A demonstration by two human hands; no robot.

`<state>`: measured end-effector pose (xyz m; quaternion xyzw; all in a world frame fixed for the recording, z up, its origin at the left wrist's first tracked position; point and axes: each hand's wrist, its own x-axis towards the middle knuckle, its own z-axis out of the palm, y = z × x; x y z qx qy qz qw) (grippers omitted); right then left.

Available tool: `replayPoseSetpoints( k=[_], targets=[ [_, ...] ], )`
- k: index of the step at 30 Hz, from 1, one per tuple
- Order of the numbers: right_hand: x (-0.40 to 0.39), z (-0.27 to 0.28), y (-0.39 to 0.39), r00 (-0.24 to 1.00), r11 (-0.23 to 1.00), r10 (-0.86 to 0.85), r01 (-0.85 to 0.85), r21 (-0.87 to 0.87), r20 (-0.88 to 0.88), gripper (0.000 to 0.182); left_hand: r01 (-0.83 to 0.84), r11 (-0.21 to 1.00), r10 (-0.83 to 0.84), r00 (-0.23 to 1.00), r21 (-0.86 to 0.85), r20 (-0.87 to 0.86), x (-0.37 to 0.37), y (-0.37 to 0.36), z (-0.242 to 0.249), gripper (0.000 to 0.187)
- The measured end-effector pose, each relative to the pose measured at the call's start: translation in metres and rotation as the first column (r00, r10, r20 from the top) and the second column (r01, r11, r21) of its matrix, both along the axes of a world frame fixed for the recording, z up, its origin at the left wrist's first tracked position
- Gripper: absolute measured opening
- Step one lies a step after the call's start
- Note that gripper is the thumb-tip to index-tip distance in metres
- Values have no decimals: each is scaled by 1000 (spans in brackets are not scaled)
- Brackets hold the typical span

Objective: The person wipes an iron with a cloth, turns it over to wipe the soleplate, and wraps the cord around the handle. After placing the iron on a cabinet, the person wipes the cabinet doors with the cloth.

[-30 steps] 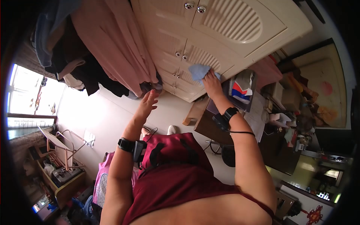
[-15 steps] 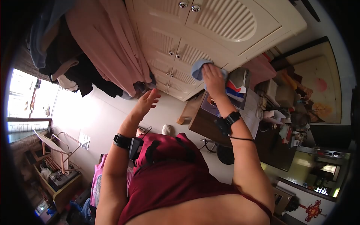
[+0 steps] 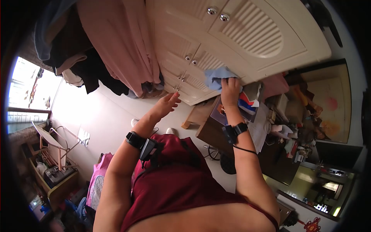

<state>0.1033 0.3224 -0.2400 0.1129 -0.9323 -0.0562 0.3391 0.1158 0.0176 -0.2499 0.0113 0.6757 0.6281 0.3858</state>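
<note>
My right hand [image 3: 230, 91] grips a light blue cloth [image 3: 217, 75], which lies against the front of a cream cabinet [image 3: 170, 34]. The cloth is bunched, with a dark fold near my fingertips. Ribbed oval panels and round metal knobs mark the cabinet doors. My left hand [image 3: 167, 105] hangs in the air in front of the lower doors, fingers stretched and apart, holding nothing. Beside it, hanging pink clothing [image 3: 119, 46] reaches down along the cabinet's left side.
At right, a dark desk [image 3: 276, 160] bears papers, folded fabrics and small items. A framed picture [image 3: 336, 104] leans behind it. A folding chair [image 3: 58, 149] stands at lower left, near a pink bag [image 3: 99, 172]. Dark clothes [image 3: 89, 73] hang at upper left.
The view has shifted slightly. My right hand has changed its hold, fingers now curled at the cloth's lower edge instead of flat over it, and the cloth is spread wider. My left hand stays raised.
</note>
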Motion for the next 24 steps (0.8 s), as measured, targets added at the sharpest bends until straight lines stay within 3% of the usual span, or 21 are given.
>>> replayPoseSetpoints(
  k=[4,8,16,19,22,24],
  targets=[
    [-35,51,-40,977,995,76,-88,-52,-201,21,-15,999,14,999,31,29,-5,-3,-6,66],
    [-78,38,-83,973,992,126,-129,-3,-195,23,-39,998,37,998,42,46,-17,-7,-5,64],
    [-158,62,-179,952,953,302,-301,20,-55,28,-122,991,121,992,53,21,-60,-13,4,61],
    [-191,59,-212,915,922,385,-388,1,-119,31,-166,983,166,986,77,14,-75,-13,8,59],
    [-210,47,-238,920,937,346,-348,20,-184,26,-187,978,190,981,91,-30,-90,-22,4,58],
    [-210,34,-235,920,923,384,-383,29,-79,22,-215,973,219,975,84,-44,-97,-29,3,59]
  ],
)
